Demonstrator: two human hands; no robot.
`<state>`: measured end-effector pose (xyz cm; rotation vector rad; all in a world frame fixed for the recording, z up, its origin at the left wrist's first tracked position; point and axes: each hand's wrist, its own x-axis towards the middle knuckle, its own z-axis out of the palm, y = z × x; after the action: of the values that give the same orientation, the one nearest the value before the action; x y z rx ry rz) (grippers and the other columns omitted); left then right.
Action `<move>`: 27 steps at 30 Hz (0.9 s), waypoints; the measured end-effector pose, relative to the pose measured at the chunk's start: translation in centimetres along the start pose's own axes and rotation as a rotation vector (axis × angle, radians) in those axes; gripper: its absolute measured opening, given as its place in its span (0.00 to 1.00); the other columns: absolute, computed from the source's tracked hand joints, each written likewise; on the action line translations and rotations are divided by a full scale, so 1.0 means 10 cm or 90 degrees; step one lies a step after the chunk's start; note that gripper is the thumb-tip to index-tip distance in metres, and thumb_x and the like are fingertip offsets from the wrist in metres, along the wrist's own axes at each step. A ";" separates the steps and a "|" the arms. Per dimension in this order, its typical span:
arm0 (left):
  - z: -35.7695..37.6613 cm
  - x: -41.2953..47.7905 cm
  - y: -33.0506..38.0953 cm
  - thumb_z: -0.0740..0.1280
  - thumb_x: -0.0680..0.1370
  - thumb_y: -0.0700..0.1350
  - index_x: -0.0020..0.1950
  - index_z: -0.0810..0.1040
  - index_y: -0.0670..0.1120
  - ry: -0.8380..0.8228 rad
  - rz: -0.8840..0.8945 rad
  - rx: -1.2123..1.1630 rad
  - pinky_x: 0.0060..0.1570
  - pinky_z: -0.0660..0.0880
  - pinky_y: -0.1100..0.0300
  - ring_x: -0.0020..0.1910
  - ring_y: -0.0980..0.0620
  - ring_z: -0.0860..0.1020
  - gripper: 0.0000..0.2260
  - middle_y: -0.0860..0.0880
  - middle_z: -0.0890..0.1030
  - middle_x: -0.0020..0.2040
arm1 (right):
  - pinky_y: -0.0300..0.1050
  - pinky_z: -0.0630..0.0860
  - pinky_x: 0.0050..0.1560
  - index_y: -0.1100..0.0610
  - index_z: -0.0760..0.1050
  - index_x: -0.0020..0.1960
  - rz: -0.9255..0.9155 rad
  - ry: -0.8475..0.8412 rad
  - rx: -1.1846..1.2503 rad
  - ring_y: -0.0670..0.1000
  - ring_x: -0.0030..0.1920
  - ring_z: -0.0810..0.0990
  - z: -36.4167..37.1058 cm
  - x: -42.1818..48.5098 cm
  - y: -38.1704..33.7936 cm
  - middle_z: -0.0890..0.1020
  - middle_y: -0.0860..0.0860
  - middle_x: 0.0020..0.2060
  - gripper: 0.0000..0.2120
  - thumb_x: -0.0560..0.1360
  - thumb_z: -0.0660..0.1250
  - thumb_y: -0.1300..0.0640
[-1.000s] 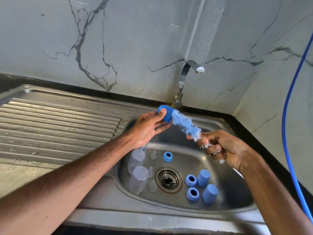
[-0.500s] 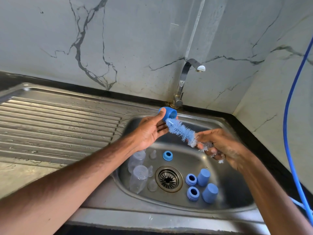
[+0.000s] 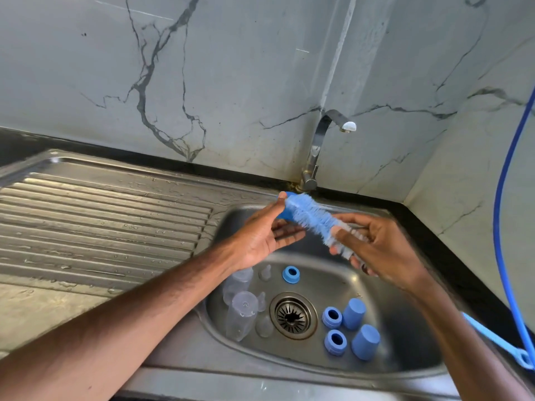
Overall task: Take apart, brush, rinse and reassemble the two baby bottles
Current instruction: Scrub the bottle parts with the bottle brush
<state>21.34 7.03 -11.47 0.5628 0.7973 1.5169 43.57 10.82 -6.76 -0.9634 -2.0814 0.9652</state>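
Head view: round the drain [image 3: 292, 315], three rings [image 3: 291, 274], two caps [image 3: 353, 313], two bottles [image 3: 241, 315]; left hand [image 3: 260, 235] holds half-hidden blue part [image 3: 285, 214], right hand [image 3: 379, 250] grips brush [image 3: 309, 217].

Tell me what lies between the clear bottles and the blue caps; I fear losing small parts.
Head view: the drain lies between the bottles and the caps, with clear teats by the bottles and two blue rings by the caps.

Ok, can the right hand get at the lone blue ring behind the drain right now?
Likely yes: the blue ring lies uncovered below the right hand, nothing between them, though that hand grips the bottle brush.
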 end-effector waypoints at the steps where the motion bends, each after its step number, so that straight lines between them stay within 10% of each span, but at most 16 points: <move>1: 0.01 -0.01 -0.01 0.67 0.82 0.53 0.67 0.75 0.42 -0.009 -0.009 -0.006 0.56 0.83 0.48 0.53 0.43 0.84 0.19 0.36 0.82 0.57 | 0.34 0.69 0.22 0.49 0.82 0.60 -0.019 -0.001 -0.006 0.44 0.24 0.76 0.04 0.01 0.01 0.88 0.52 0.37 0.09 0.80 0.71 0.54; 10: 0.01 -0.05 0.00 0.55 0.85 0.60 0.66 0.76 0.41 -0.012 -0.062 -0.008 0.44 0.82 0.55 0.45 0.48 0.83 0.25 0.41 0.84 0.47 | 0.34 0.81 0.39 0.37 0.80 0.61 -0.159 0.062 -0.183 0.38 0.40 0.85 0.24 -0.03 0.13 0.86 0.35 0.41 0.13 0.77 0.73 0.47; 27: 0.09 -0.10 -0.08 0.55 0.86 0.56 0.66 0.75 0.41 -0.075 -0.099 0.093 0.40 0.81 0.59 0.41 0.51 0.78 0.21 0.42 0.79 0.50 | 0.33 0.80 0.33 0.46 0.83 0.62 -0.204 0.132 -0.196 0.38 0.37 0.85 0.29 0.00 0.15 0.86 0.39 0.42 0.12 0.79 0.73 0.53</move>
<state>22.64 6.18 -11.36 0.6762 0.8442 1.2782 41.83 10.55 -9.53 -0.8037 -2.1553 0.3730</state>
